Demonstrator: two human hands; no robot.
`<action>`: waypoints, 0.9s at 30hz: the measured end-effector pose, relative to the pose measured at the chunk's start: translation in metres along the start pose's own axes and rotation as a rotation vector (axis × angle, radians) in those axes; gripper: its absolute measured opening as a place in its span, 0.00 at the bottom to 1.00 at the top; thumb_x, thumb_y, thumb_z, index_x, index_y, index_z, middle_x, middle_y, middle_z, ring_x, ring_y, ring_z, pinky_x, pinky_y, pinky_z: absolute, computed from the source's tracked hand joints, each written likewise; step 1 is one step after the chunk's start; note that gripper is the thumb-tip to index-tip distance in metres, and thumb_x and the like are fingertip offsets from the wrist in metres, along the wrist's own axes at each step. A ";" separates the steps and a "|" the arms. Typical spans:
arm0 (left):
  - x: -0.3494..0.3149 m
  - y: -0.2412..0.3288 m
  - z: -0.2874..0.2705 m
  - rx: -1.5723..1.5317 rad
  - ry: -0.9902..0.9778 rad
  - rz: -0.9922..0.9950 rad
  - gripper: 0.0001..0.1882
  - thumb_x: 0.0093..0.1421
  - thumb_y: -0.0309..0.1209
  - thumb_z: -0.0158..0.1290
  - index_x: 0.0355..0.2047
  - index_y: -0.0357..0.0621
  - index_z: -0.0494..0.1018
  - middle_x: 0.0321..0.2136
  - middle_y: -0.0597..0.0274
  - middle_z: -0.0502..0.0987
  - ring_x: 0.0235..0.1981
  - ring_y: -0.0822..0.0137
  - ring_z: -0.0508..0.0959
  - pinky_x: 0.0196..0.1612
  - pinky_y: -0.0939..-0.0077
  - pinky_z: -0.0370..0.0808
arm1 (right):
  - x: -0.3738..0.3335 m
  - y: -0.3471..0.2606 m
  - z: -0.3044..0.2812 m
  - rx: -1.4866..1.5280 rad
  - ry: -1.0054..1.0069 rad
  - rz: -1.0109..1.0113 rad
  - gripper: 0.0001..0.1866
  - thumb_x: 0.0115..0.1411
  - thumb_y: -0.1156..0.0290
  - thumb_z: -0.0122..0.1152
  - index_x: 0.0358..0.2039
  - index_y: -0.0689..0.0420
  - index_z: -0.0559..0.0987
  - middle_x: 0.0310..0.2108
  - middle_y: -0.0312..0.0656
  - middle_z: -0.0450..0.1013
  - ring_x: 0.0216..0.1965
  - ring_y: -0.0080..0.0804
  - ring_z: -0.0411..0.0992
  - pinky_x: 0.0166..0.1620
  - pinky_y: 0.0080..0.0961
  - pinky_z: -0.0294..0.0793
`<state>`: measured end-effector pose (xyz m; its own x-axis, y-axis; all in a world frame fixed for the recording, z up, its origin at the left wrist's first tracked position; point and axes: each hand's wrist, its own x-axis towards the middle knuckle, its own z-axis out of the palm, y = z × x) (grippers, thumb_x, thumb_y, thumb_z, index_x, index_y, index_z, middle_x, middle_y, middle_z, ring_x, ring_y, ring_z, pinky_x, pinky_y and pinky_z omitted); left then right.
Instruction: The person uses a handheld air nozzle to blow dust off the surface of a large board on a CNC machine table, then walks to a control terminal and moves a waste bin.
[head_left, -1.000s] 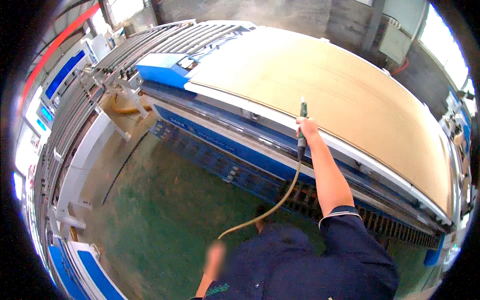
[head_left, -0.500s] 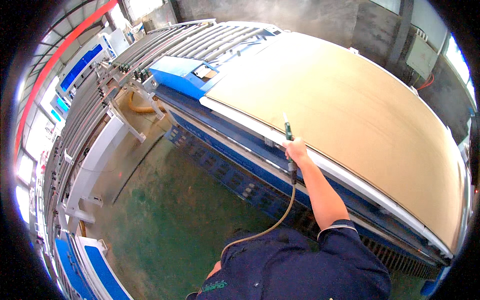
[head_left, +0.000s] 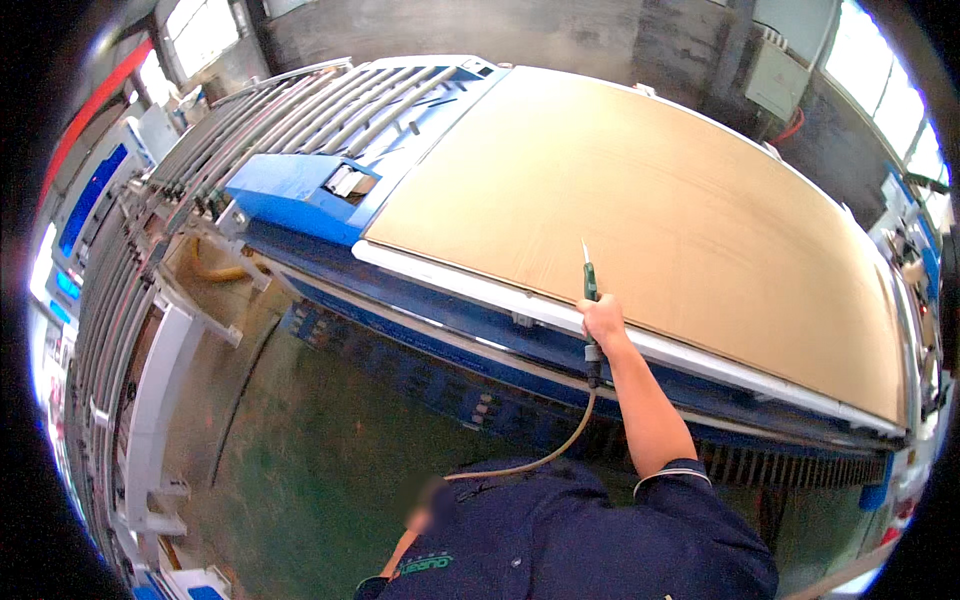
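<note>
My right hand [head_left: 603,320] is closed around a dark green air blow gun [head_left: 590,282]. Its thin pale nozzle points away from me, over the near edge of a large tan board [head_left: 660,200]. From the gun's lower end a beige hose [head_left: 560,447] curves down and left toward my body. My left hand [head_left: 428,508] is low beside my dark shirt, close to where the hose passes out of sight. Blur covers that hand, so its fingers do not show.
The board lies on a white-edged machine bed [head_left: 450,280]. To its left are a blue housing [head_left: 290,190] and a conveyor of grey rollers [head_left: 380,100]. Another roller line [head_left: 110,300] runs along the far left, above a green floor [head_left: 330,440]. A grey electrical box [head_left: 776,80] hangs on the back wall.
My view has swung, so the machine and board sit further left. The blow gun, still in my right hand, now points more upright in the picture, its nozzle tip further over the board.
</note>
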<state>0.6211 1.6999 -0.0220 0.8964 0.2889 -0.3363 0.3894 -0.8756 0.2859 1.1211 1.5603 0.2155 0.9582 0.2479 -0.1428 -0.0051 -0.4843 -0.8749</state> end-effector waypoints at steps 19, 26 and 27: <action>0.070 -0.116 0.022 0.103 0.101 0.442 0.07 0.51 0.25 0.47 0.32 0.41 0.71 0.26 0.52 0.71 0.27 0.56 0.72 0.30 0.62 0.71 | -0.017 -0.004 -0.020 -0.083 0.210 0.131 0.13 0.45 0.66 0.57 0.14 0.64 0.72 0.12 0.44 0.68 0.15 0.33 0.69 0.21 0.31 0.67; 0.058 -0.200 0.183 -0.245 0.337 0.587 0.13 0.62 0.29 0.42 0.45 0.41 0.70 0.37 0.54 0.73 0.38 0.60 0.73 0.42 0.66 0.72 | -0.054 0.021 -0.094 -0.196 0.482 0.388 0.17 0.42 0.63 0.57 0.23 0.67 0.78 0.24 0.54 0.75 0.29 0.47 0.76 0.35 0.35 0.72; 0.058 -0.196 0.192 -0.373 0.277 0.542 0.13 0.62 0.29 0.42 0.45 0.41 0.70 0.37 0.54 0.73 0.38 0.60 0.73 0.43 0.66 0.71 | -0.063 0.035 -0.107 -0.165 0.506 0.430 0.17 0.42 0.63 0.57 0.25 0.66 0.79 0.27 0.56 0.76 0.32 0.48 0.76 0.37 0.36 0.72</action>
<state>0.5556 1.8140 -0.2696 0.9860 -0.0184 0.1660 -0.1239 -0.7470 0.6532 1.0915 1.4375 0.2433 0.8969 -0.3981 -0.1926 -0.4096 -0.5835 -0.7012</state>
